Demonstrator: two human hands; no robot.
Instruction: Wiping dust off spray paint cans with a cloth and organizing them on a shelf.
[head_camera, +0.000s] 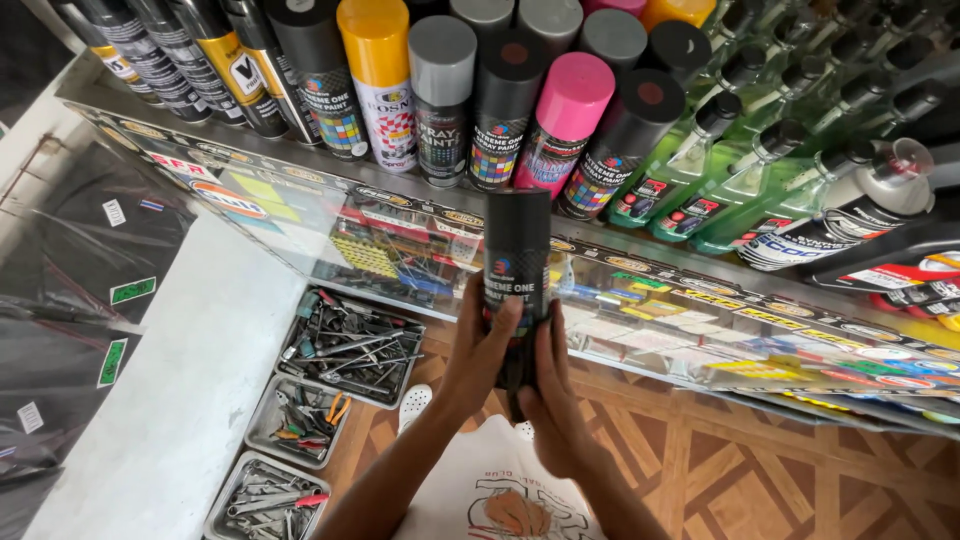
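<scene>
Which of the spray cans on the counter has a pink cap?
The pink-capped can, standing between a dark grey-capped can and a black-capped can; no other can in that front row has a pink cap.

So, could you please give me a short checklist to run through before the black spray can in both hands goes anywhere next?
1. Grip: left hand and right hand both wrap the lower part of the black cylindrical spray can: ok.
2. Cap: the can's black cap is on: ok.
3. Can upright, not tilted: ok.
4. Free slot in the row of capped spray cans on the glass counter top: cans stand packed side by side: cannot tell.
5. Green liquid bottles lean close beside the row at the right: not ok.
6. Metal trays of tools on the floor sit left of the arms, apart from them: ok.
</scene>
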